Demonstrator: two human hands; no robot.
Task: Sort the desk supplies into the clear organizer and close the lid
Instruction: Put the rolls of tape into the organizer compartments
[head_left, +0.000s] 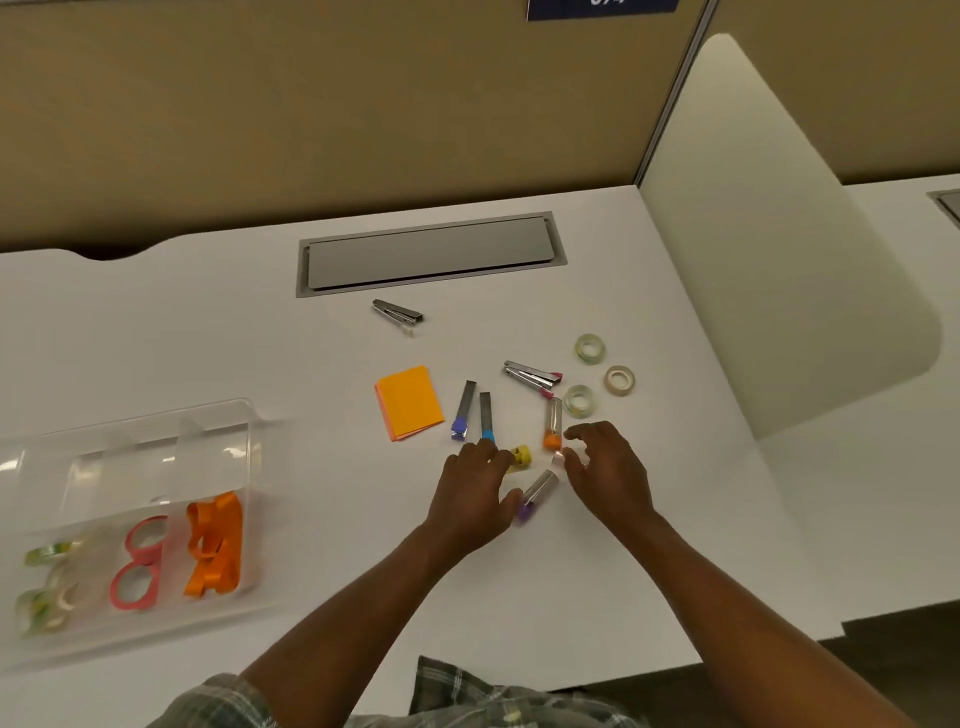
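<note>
The tube (540, 491) was laid slanted between two loosely spread, empty hands, its cap beside the left hand (470, 491), the right hand (610, 470) near.

head | left hand (467, 493) on yellow-capped tube (521, 457); right hand (610, 470) beside orange-capped tube (552, 423)

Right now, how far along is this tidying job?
Partly done. The clear organizer already holds clear tape, pink rings and orange bands. In hand: the left hand is on the capped tubes, grip unclear; the right hand hovers open beside them. Left on the desk: orange sticky notes, two metal tools, three loose tape rolls, those tubes. The lid is not yet closed.
</note>
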